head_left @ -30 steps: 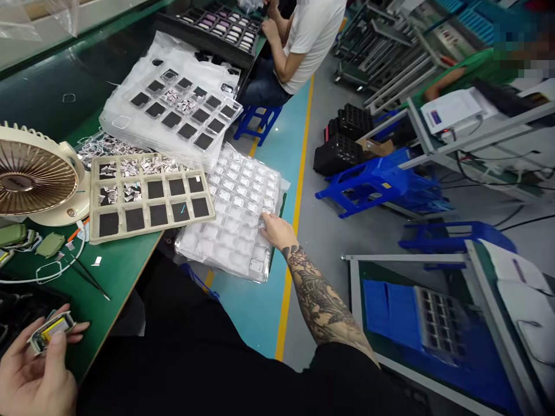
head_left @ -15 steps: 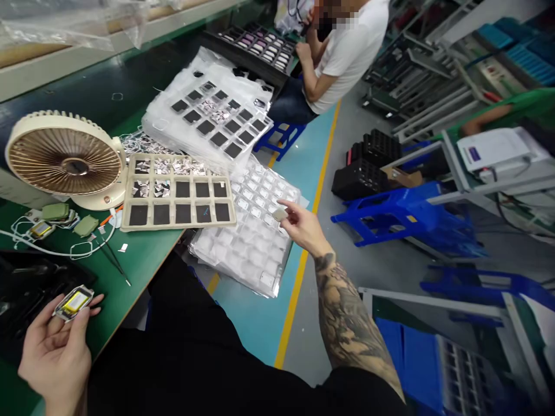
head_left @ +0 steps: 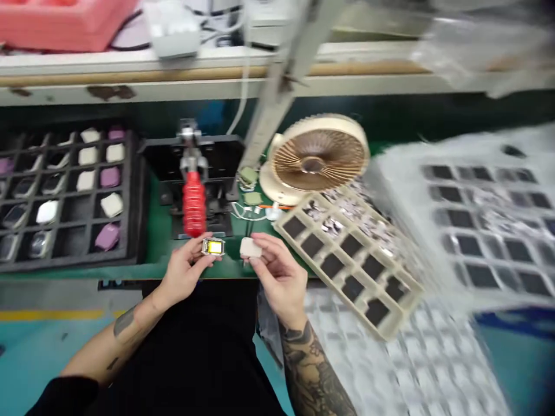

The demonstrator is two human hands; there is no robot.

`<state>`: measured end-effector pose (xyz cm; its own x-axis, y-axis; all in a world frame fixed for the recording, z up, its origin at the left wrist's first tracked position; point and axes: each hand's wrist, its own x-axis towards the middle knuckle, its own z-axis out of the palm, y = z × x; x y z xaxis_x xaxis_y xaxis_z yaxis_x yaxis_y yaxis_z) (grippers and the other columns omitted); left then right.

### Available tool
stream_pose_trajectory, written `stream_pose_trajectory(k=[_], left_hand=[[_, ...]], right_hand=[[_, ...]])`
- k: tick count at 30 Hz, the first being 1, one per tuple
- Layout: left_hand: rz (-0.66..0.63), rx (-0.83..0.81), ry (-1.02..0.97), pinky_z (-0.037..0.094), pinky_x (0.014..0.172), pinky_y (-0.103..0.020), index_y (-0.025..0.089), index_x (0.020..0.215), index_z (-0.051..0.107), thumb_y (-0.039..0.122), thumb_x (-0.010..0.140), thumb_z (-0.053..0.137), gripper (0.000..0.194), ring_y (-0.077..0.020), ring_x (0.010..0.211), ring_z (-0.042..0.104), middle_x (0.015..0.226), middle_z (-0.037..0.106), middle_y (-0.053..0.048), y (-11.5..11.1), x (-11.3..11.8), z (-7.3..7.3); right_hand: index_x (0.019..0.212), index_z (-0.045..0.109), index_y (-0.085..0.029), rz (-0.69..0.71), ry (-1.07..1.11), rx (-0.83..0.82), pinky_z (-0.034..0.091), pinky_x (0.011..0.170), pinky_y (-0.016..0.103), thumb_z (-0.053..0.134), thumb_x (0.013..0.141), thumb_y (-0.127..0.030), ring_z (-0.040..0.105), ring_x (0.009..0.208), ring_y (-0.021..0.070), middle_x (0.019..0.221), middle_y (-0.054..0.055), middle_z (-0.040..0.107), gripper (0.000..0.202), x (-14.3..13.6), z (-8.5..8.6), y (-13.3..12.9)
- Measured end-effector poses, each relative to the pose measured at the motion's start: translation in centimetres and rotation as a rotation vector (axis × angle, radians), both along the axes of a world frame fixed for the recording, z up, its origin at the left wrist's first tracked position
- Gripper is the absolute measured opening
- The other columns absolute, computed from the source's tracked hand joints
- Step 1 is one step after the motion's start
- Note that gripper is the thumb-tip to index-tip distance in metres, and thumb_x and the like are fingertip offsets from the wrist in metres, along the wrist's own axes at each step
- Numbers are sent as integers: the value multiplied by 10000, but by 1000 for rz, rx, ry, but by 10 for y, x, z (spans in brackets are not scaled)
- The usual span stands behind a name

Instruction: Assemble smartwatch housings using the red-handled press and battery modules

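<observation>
Between the thumb and fingers of my left hand is a smartwatch case, its inside facing up with a bright yellow battery-like part showing. My right hand pinches a pale, rounded-square cover by its right side. The two pieces are level with each other, a short gap apart, over the front edge of the green bench. Just behind my left hand stands the red ribbed handle of a toggle clamp press. Dark tweezers, partly hidden, lie behind the cover.
On the left, a black foam tray holds white and purple watch pieces. A beige fan stands behind a beige compartment tray of small parts. Clear plastic trays lie to the right. A slanted metal post rises behind.
The view has swung left to the bench. My right hand has come from the clear plastic tray, carrying the pale cover, to beside my left hand, which still holds the watch case.
</observation>
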<state>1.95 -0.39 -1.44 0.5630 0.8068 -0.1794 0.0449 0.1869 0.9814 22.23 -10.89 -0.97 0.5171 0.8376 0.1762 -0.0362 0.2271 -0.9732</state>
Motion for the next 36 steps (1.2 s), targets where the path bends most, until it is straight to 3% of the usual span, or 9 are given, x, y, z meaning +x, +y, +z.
stream_pose_trajectory(k=[7,12,16,19,25,29,32,34,36], left_hand=[[62,13,-32,655,1113,-401,179,1559,665,295,1048,801,541,-300,1272,819,1410,825,-148,1,-19,6],[37,12,-84,678,1044,-375,177,1594,646,317,1072,786,558,-287,1243,820,1450,803,-159,0,-20,7],[132,33,-129,699,861,-294,161,1436,753,326,1130,700,352,-215,1027,845,1313,848,-135,4,-16,5],[100,100,-166,705,891,-292,176,1460,742,277,1129,700,349,-208,1015,860,1268,869,-122,7,-16,7],[48,366,-65,695,957,-288,235,1326,863,210,1085,754,266,-203,979,879,1267,885,-81,6,-18,9],[116,382,-104,686,1022,-327,225,1284,875,234,1056,789,244,-249,1096,870,1225,893,-81,4,-17,5],[162,304,-109,704,927,-311,203,1283,851,279,1093,749,228,-227,998,875,1214,890,-94,7,-17,-3],[182,223,-114,714,832,-296,188,1369,798,318,1134,691,289,-212,922,876,1206,887,-107,10,-17,-12],[177,133,-124,721,783,-303,173,1449,744,364,1159,642,361,-224,913,883,1196,885,-124,12,-17,-20]], right_hand=[[1337,763,-309,129,-276,-42,640,1153,549,863,980,-227,762,1284,298,1342,88,803,379,-27,-13,36],[1321,771,-328,205,-418,-14,609,1162,576,824,1004,-198,746,1291,300,1343,72,814,346,-34,-10,48],[1398,747,-339,209,-366,-35,608,1166,558,820,1008,-231,724,1344,306,1412,82,779,412,-39,-11,47],[1469,709,-341,187,-256,-72,630,1134,534,800,1029,-309,707,1378,314,1504,103,717,451,-39,-12,44],[1210,806,-311,203,-178,-1,648,1039,460,682,1117,-336,774,1170,259,1223,68,802,157,-41,-11,45],[1157,790,-269,105,-248,-4,671,920,430,662,1128,-377,786,1069,256,1140,82,802,170,-51,-5,46],[1173,782,-277,21,-540,8,683,916,446,712,1088,-283,788,1045,258,1116,72,797,110,-45,10,53],[1280,771,-292,-200,-776,131,686,929,491,762,1038,-265,778,1076,282,1188,88,765,244,-29,24,67],[1372,732,-318,-476,-873,381,691,901,550,758,1029,-448,766,1094,315,1247,105,709,368,-5,37,85]])
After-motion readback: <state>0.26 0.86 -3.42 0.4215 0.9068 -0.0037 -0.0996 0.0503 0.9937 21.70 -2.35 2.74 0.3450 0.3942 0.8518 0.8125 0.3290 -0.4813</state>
